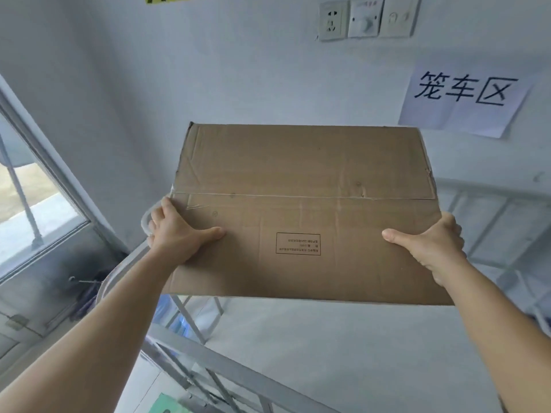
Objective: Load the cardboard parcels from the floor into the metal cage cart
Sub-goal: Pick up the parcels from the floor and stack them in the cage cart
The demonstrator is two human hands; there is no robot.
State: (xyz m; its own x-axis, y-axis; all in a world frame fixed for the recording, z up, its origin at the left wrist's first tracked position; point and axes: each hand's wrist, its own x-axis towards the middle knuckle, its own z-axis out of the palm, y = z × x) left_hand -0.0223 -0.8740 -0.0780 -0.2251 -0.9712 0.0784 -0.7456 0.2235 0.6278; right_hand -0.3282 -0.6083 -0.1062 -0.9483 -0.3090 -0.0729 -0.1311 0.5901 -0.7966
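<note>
Cardboard parcel [304, 186] gripped by left hand [176, 234] and right hand [432, 242], cage cart [208, 362] below, paper sign [465, 96] behind

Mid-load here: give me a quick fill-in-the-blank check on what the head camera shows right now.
1. The cardboard parcel is held by ____ hands.
2. The left hand grips the parcel's ____ edge.
3. The printed label box on the parcel reads ____ from this view.
4. The paper sign is stuck on the ____.

Missing words: two; left; upside down; wall
</note>
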